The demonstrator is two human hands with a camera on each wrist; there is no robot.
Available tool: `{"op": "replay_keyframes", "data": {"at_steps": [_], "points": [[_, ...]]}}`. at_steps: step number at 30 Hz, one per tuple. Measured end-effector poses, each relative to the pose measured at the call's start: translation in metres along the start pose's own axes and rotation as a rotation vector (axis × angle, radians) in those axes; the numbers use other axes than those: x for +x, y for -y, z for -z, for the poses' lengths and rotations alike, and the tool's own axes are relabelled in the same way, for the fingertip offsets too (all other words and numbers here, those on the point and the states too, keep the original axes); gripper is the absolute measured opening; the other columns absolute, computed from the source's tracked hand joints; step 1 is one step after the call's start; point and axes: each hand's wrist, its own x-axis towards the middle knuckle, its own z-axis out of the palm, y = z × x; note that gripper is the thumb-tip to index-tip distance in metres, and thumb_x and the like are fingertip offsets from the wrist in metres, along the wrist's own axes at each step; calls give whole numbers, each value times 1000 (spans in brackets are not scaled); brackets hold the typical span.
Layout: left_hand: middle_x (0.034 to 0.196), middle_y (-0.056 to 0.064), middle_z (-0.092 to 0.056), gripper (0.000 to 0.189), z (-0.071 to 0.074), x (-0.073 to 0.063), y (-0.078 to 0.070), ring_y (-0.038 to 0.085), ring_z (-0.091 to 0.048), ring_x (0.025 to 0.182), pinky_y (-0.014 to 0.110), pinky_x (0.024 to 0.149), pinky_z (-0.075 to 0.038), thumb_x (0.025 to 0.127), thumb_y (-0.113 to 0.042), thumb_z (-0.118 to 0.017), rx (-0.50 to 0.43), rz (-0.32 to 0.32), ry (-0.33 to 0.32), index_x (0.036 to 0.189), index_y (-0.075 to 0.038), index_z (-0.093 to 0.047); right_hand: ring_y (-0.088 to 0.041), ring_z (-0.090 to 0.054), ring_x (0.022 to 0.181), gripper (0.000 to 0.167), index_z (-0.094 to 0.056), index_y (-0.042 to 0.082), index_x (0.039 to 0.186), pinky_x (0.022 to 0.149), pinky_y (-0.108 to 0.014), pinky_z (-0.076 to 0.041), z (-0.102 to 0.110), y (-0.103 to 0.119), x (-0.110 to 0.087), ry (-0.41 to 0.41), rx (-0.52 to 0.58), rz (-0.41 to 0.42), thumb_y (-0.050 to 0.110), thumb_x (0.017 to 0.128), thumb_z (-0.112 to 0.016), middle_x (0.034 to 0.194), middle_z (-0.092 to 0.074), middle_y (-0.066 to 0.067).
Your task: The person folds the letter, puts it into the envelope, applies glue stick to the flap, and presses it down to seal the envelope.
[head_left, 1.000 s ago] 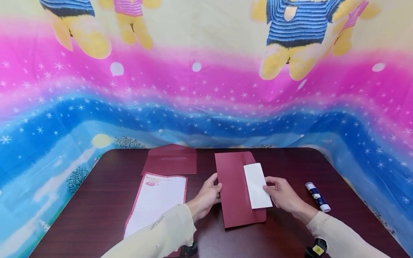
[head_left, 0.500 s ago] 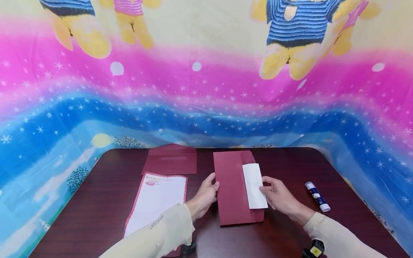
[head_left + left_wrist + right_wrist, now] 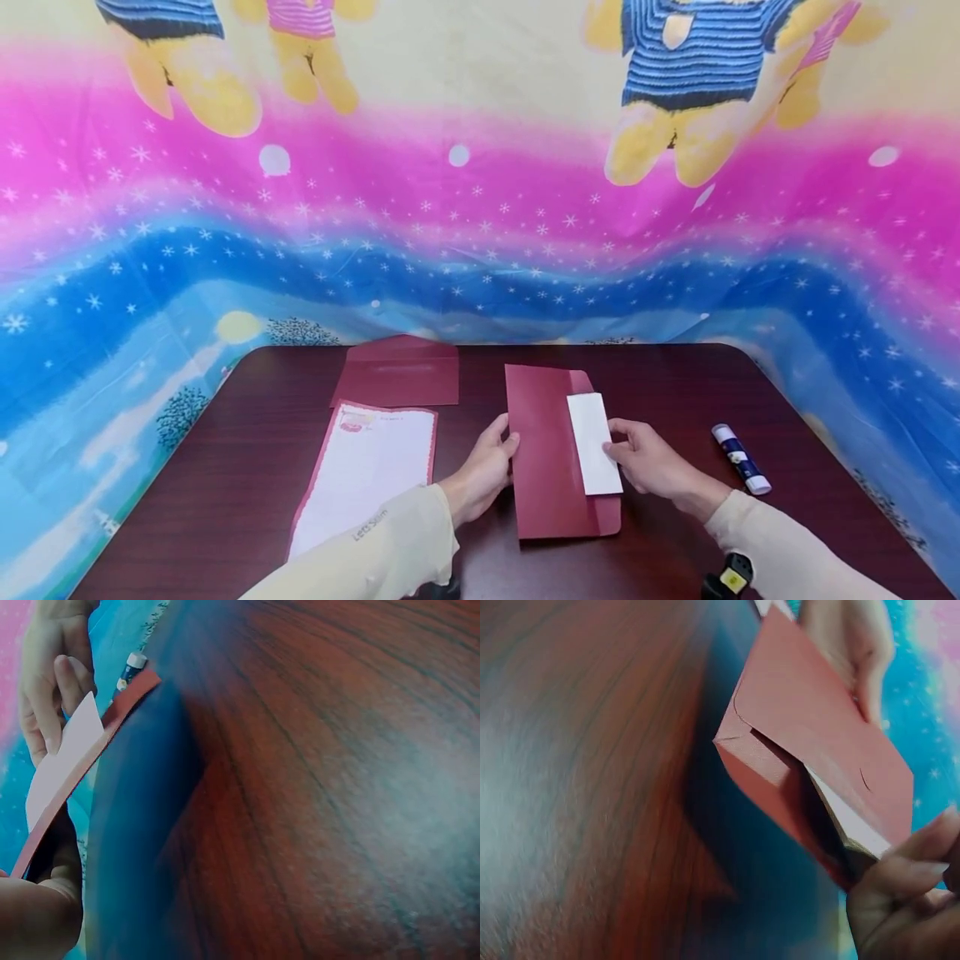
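Observation:
A dark red envelope (image 3: 543,450) is held up over the table with its opening toward the right. My left hand (image 3: 483,467) grips its left edge, thumb on the near face. A folded white paper (image 3: 595,442) sticks out of the opening, and my right hand (image 3: 651,458) pinches its outer edge. From the right wrist view, the envelope (image 3: 802,682) gapes at its mouth, with the paper (image 3: 844,814) partly inside. The left wrist view shows the paper (image 3: 67,750) edge-on beside the envelope's thin red side (image 3: 127,701).
A second red envelope (image 3: 397,383) lies at the back left of the dark wooden table (image 3: 660,375). Before it lies a white letter sheet (image 3: 375,467) with a red border, partly under my left sleeve. A glue stick (image 3: 741,458) lies at the right. A printed curtain (image 3: 480,208) hangs behind.
The folded paper has slid left, deeper into the envelope, so a narrower strip shows. The right hand has moved left with it. The envelope has shifted slightly and dipped toward me.

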Motion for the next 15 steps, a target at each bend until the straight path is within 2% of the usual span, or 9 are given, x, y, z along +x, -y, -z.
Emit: {"op": "replay_keyframes", "data": {"at_steps": [5, 7, 10, 12, 15], "points": [[160, 22, -33, 54, -3, -1, 3, 32, -40, 143, 60, 117, -34, 110, -14, -29, -21, 6, 6, 162, -7, -13, -6, -32, 43, 41, -37, -10, 143, 43, -19, -27, 0, -1, -3, 122, 144, -1, 13, 109, -42, 65, -56, 2], [157, 20, -39, 52, -6, -1, 3, 30, -42, 141, 58, 119, -33, 110, -15, -28, -31, 5, 21, 161, -8, -18, -5, -33, 44, 40, -39, -9, 142, 44, -19, -28, -3, -1, -3, 132, 168, 8, 13, 109, -41, 69, -58, 1], [144, 18, -54, 46, -9, 0, 2, 22, -57, 125, 49, 109, -45, 110, -16, -28, -18, 3, 26, 156, -6, -31, -5, -34, 44, 35, -43, -8, 137, 43, -18, -28, -8, 1, -1, 83, 173, 25, 13, 109, -42, 67, -52, 3], [128, 17, -65, 41, -10, -1, 1, 16, -64, 105, 42, 96, -53, 110, -14, -29, 21, 5, 16, 147, -4, -42, -6, -33, 45, 30, -45, -8, 130, 43, -18, -27, -10, 2, 0, 30, 170, 30, 13, 108, -44, 66, -47, 3], [109, 17, -72, 35, -11, -2, 1, 14, -67, 85, 40, 79, -59, 109, -11, -32, 104, 16, 3, 134, 0, -53, -6, -32, 44, 24, -45, -8, 120, 44, -18, -27, -11, 3, 1, -26, 162, 31, 11, 106, -46, 64, -41, 4]]}}
